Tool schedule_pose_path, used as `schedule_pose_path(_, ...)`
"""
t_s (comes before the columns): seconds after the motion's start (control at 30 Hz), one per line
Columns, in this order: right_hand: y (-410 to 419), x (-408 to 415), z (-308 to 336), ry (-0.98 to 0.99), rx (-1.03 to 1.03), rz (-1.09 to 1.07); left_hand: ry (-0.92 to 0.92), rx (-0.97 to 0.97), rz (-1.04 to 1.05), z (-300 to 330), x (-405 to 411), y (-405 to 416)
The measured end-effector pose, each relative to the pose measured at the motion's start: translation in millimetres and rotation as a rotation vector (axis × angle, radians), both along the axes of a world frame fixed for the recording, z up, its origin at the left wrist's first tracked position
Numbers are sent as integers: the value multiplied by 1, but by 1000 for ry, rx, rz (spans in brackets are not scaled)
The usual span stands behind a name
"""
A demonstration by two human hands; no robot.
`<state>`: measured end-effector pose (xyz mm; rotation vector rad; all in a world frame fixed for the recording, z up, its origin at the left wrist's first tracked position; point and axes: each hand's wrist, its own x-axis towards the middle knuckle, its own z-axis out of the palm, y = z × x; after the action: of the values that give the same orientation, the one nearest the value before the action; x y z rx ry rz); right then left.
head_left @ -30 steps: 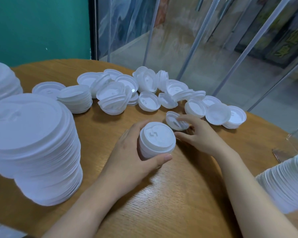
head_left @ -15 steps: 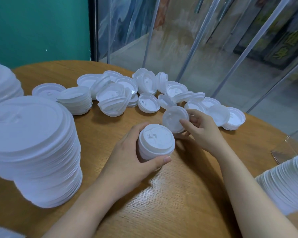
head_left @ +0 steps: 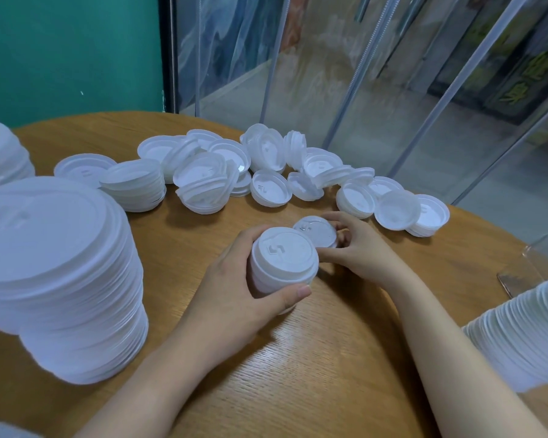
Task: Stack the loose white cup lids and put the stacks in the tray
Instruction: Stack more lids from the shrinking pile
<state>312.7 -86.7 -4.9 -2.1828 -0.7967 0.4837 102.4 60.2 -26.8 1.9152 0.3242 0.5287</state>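
My left hand (head_left: 231,289) grips a short stack of white cup lids (head_left: 282,260) standing on the wooden table (head_left: 314,358) near its middle. Just behind the stack, my right hand (head_left: 358,251) pinches a single white lid (head_left: 317,230), top up, right beside the stack's rim. Several loose white lids (head_left: 269,188) lie scattered in a band across the far side of the table, some upside down, some on edge. The tray's clear corner (head_left: 538,257) shows at the right edge.
A tall stack of large white lids (head_left: 57,273) stands at the near left, another (head_left: 0,156) behind it. A small stack (head_left: 136,184) sits mid left. A long row of lids (head_left: 525,330) lies at the right edge. Glass panels stand behind the table.
My right hand picked a loose lid off the table, turned it over top up, and brought it down beside the stack in my left hand.
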Motion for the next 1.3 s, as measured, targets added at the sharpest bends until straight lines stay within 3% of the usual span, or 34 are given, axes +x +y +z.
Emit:
schedule_pose_path(0.27,0,-1,7,-134,33,-74,-4,-6,4,2,0,-1)
schedule_pose_path(0.4,1,-7,25,-143,193,-107,-8,-3,9,2,0,-2)
schedule_pose_path(0.57,4,-23,49,-135,279,14,3,5,17,0,1,-1)
schedule_pose_path(0.67,5,-35,60,-117,234,157,15,-4,16,-1,0,0)
schedule_pose_path(0.8,5,-48,66,-122,18,310,28,2,20,-1,0,0)
schedule_pose_path(0.93,7,-59,72,-228,-116,327,33,-12,27,-2,0,-1)
schedule_pose_path(1.3,7,-62,75,-155,-218,372,-20,-55,7,1,0,-2)
